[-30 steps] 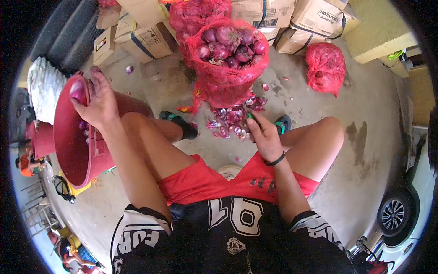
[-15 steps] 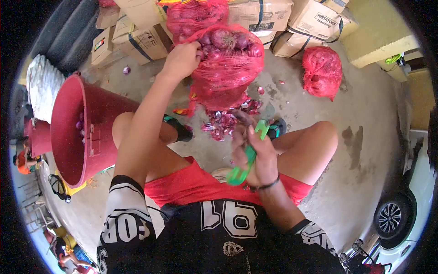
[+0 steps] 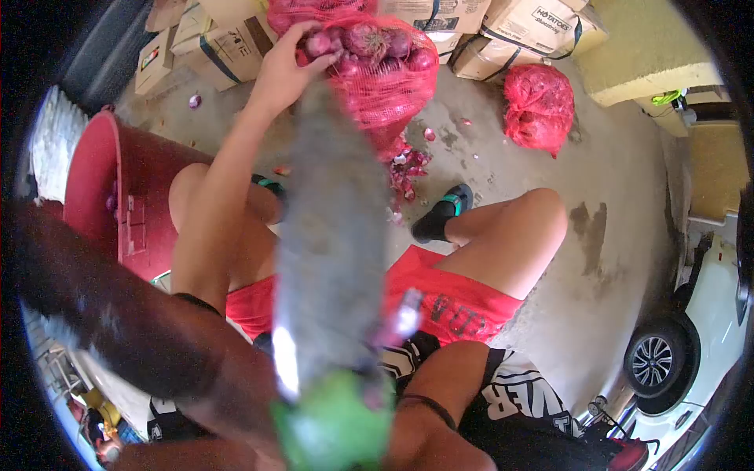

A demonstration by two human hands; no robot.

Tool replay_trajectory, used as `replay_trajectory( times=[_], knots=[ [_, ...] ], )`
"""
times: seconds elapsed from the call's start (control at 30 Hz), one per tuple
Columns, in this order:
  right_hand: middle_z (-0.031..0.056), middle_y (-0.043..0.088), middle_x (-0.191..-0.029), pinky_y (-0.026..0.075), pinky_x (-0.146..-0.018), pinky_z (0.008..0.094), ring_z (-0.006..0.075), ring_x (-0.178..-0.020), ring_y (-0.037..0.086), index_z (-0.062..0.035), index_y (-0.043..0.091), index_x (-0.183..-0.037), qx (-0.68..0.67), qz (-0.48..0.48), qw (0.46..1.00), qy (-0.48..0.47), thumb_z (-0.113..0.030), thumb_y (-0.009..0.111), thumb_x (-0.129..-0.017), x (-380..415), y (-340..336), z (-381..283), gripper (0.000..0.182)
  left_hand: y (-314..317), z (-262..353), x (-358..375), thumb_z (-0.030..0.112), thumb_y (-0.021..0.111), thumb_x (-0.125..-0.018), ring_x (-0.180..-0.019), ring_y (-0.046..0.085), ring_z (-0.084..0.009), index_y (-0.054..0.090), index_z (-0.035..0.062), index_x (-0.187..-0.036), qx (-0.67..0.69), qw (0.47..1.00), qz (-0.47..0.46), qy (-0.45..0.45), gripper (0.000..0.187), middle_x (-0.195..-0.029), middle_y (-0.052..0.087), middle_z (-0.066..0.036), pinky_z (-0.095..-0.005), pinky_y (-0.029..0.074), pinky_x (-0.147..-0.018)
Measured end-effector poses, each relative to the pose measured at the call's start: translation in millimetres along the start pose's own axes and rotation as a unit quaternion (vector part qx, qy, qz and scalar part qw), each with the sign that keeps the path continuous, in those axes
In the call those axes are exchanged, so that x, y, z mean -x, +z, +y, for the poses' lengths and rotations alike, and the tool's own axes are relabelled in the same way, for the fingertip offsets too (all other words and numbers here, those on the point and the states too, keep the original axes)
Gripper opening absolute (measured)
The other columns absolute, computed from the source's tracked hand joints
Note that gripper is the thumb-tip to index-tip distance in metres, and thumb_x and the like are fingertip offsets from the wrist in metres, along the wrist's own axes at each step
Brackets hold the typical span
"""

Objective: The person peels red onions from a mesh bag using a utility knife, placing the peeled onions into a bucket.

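Observation:
My left hand (image 3: 287,71) is closed around a red onion (image 3: 318,45) at the left of the top of a red mesh bag (image 3: 393,98). More onions show in the bag's open top. My right hand (image 3: 220,385) is raised very close to the camera, large and blurred. It grips the green handle of a knife (image 3: 334,235), whose broad grey blade points up the view and hides part of the bag and my lap. A small blurred pale and purple bit (image 3: 407,314) shows beside the blade.
A large red tub (image 3: 94,188) lies tipped at the left. Onion skins (image 3: 408,169) litter the floor below the bag. Another red mesh bag (image 3: 539,108) sits at right. Cardboard boxes (image 3: 228,51) line the back. A white car (image 3: 722,330) stands at far right.
My right hand has lifted the knife from above my lap to right before the camera. My left hand's fingers now wrap an onion at the bag's top. The view has shifted slightly.

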State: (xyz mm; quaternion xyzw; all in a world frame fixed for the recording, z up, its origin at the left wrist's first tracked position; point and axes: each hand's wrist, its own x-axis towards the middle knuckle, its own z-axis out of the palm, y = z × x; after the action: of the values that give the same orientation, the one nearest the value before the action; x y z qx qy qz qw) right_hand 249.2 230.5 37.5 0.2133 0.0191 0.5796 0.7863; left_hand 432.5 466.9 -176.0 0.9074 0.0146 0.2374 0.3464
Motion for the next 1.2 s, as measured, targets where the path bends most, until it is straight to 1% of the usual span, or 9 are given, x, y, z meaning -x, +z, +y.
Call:
replay_trajectory(
  times=[0.17,0.3,0.4,0.73,0.8,0.9,1.0,1.07,1.2],
  knots=[
    [0.0111,0.057,-0.113,0.048,-0.08,0.0402,0.0257,-0.099,0.058,-0.0098,0.039,-0.134,0.019,-0.001,1.0,-0.002,-0.03,0.054,-0.097,-2,1,2,0.045,-18,49,18,0.01,0.073,-0.084,-0.112,0.057,-0.0164,0.049,0.0012,-0.128,0.349,0.928,0.11,-0.073,0.05,-0.12,0.059,-0.011,-0.03,0.045,-0.098],
    [0.0098,0.057,-0.111,0.048,-0.078,0.0372,0.023,-0.096,0.058,-0.0095,0.038,-0.135,0.033,0.0,0.999,-0.012,-0.029,0.054,-0.097,-4,0,-2,0.045,-23,70,47,-0.001,0.059,-0.091,-0.113,0.058,-0.0241,0.045,-0.0013,-0.127,0.546,0.813,0.131,-0.155,0.039,-0.119,0.057,-0.013,-0.038,0.049,-0.099],
    [0.0089,0.058,-0.109,0.048,-0.076,0.035,0.021,-0.094,0.058,-0.0093,0.038,-0.136,0.056,0.0,0.998,-0.024,-0.028,0.053,-0.098,-4,0,-4,0.045,-23,78,65,0.0,0.055,-0.093,-0.11,0.059,-0.0256,0.045,-0.0001,-0.124,0.574,0.789,0.129,-0.177,0.033,-0.118,0.057,-0.012,-0.0409,0.05,-0.096],
    [0.0057,0.059,-0.103,0.048,-0.069,0.0275,0.0141,-0.086,0.059,-0.0086,0.036,-0.139,0.201,0.071,0.968,-0.131,-0.025,0.052,-0.099,-7,-13,-16,0.046,10,90,107,0.037,0.048,-0.099,-0.103,0.063,-0.0268,0.051,0.0082,-0.122,0.73,0.62,-0.012,-0.286,0.037,-0.116,0.062,-0.012,-0.0434,0.054,-0.089],
    [0.0051,0.059,-0.102,0.048,-0.068,0.026,0.0128,-0.085,0.059,-0.0085,0.036,-0.14,0.315,0.14,0.915,-0.207,-0.024,0.052,-0.099,-2,-28,-36,0.046,1,82,113,0.039,0.044,-0.1,-0.108,0.061,-0.031,0.049,0.0067,-0.128,0.802,0.459,-0.069,-0.375,0.043,-0.121,0.061,-0.013,-0.0461,0.051,-0.094],
    [0.005,0.06,-0.102,0.047,-0.065,0.0226,0.0107,-0.081,0.06,-0.0081,0.026,-0.149,0.566,0.233,0.756,-0.231,-0.027,0.05,-0.1,23,-82,-103,0.057,-10,89,113,0.036,0.041,-0.101,-0.111,0.06,-0.0318,0.046,0.0036,-0.133,0.801,0.519,-0.097,-0.282,0.046,-0.123,0.06,-0.015,-0.0476,0.048,-0.098],
    [0.0059,0.061,-0.101,0.047,-0.07,0.0216,0.009,-0.087,0.058,-0.0048,0.031,-0.147,0.773,0.307,0.52,-0.197,-0.026,0.048,-0.101,54,-140,-156,0.054,-12,95,111,0.038,0.041,-0.101,-0.117,0.057,-0.0276,0.046,0.0025,-0.134,0.752,0.583,-0.088,-0.294,0.049,-0.128,0.058,-0.014,-0.0454,0.046,-0.101],
    [0.009,0.062,-0.107,0.048,-0.078,0.0239,0.0113,-0.096,0.058,-0.0032,0.033,-0.146,0.798,0.335,0.471,-0.171,-0.024,0.048,-0.101,63,-153,-165,0.052,-6,87,115,0.038,0.043,-0.101,-0.12,0.055,-0.0241,0.044,0.0041,-0.136,0.734,0.603,-0.077,-0.302,0.049,-0.132,0.056,-0.012,-0.0434,0.046,-0.101],
    [0.0153,0.059,-0.126,0.046,-0.092,0.0301,0.0179,-0.108,0.059,-0.0003,0.038,-0.143,0.784,0.327,0.495,-0.185,-0.021,0.049,-0.1,66,-160,-158,0.049,-1,81,120,0.031,0.052,-0.098,-0.116,0.057,-0.0229,0.044,0.0044,-0.136,0.714,0.636,-0.076,-0.283,0.047,-0.128,0.058,-0.011,-0.0419,0.048,-0.097]
  ],
)
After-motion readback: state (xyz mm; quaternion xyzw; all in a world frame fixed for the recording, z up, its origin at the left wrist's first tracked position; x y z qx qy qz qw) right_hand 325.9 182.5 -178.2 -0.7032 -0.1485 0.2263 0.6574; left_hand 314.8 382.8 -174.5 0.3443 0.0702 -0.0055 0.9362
